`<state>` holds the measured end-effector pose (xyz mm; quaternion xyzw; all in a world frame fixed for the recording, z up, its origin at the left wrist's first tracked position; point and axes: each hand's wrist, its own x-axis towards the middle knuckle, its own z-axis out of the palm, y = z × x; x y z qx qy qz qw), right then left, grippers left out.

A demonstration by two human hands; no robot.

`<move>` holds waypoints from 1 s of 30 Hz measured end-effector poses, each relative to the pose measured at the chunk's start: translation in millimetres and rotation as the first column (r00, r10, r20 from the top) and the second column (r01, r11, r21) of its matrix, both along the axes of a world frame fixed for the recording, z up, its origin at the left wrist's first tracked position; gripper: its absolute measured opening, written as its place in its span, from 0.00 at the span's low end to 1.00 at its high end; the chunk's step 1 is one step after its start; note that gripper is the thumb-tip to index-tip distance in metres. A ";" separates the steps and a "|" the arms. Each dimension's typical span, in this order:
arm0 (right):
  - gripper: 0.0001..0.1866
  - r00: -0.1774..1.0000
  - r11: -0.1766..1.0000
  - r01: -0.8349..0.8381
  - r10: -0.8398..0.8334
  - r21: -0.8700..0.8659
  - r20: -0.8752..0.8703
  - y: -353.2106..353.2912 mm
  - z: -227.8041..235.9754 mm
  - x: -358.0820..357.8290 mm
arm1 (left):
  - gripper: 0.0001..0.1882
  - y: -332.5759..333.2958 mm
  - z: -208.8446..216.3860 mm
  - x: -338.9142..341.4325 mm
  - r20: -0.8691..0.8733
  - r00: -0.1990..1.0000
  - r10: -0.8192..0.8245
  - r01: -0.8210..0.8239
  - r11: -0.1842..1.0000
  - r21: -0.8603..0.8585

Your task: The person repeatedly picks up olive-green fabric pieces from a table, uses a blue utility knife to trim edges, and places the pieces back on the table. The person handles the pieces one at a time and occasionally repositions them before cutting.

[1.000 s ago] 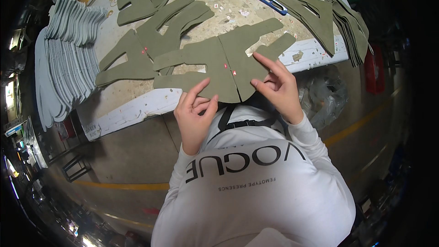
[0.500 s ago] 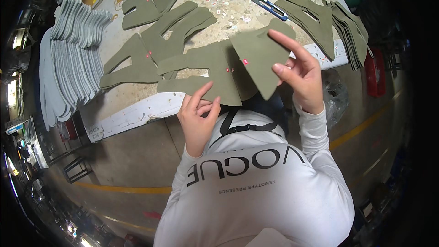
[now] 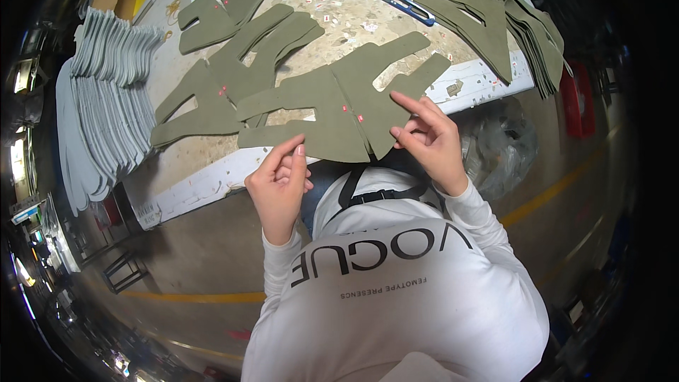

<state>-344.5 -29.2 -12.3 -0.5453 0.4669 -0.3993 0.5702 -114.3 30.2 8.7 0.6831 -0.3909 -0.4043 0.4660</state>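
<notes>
Two flat olive-green cut panels lie edge to edge at the table's near edge, a left panel [image 3: 322, 117] and a right panel [image 3: 375, 117]. Each has a long slot and a small red mark beside the seam between them. My left hand [image 3: 278, 182] is at the left panel's near edge, index finger stretched out, thumb close to it, other fingers curled. Over the right panel's near right side is my right hand [image 3: 429, 140], its index finger and thumb apart. Neither hand visibly grips a panel. What is beneath the curled fingers is hidden.
More olive panels [image 3: 198, 102] overlap on the left of the table [image 3: 276, 163]. Blue-handled snips [image 3: 404, 7] lie at the back. Grey-white pieces [image 3: 106, 106] form a tall stack at left; olive pieces [image 3: 534, 42] hang over the right edge near a red crate [image 3: 580, 102].
The right panel, lifted and tilted in my right hand before, now lies flat beside the left one. My right hand has come down and left; my left hand has drawn back leftward.
</notes>
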 end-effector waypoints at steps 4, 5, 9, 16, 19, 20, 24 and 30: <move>0.27 1.000 1.000 -0.014 0.014 -0.001 0.000 3.3 1.5 2.2 | 0.09 0.4 -2.6 -0.7 -0.026 1.000 0.011 -0.011 1.000 -0.009; 0.27 1.000 1.000 0.002 -0.002 -0.007 -0.026 3.1 1.6 3.2 | 0.09 0.3 -3.3 -1.2 -0.029 0.999 0.014 -0.015 1.000 -0.014; 0.25 0.821 0.912 -0.145 -0.105 -0.383 -0.561 6.8 9.4 -7.9 | 0.09 -0.1 -2.3 -0.5 -0.042 0.999 0.005 -0.006 1.000 -0.016; 0.30 0.714 0.682 -0.380 -0.214 -0.625 -0.667 7.7 -3.3 -4.6 | 0.11 -15.9 11.1 -0.9 -0.107 0.977 -0.185 0.189 0.982 0.026; 0.28 0.779 0.687 -0.282 -0.243 -0.669 -0.578 5.2 -8.9 -6.8 | 0.16 -29.6 16.0 -13.2 -0.145 0.953 -0.265 0.275 0.960 0.052; 0.27 0.798 0.700 -0.230 -0.262 -0.676 -0.543 6.3 -9.0 -7.7 | 0.18 -33.8 16.7 -18.8 -0.173 0.943 -0.283 0.292 0.956 0.026; 0.24 0.827 0.695 -0.188 -0.269 -0.694 -0.493 20.2 -1.8 -4.6 | 0.23 -52.6 10.6 -46.4 0.037 0.914 -0.404 0.406 0.911 -0.077; 0.16 0.899 0.863 -0.062 -0.170 -0.501 -0.403 25.5 8.4 -5.3 | 0.26 -53.1 14.4 -42.3 0.503 0.795 -0.339 0.499 0.838 -0.222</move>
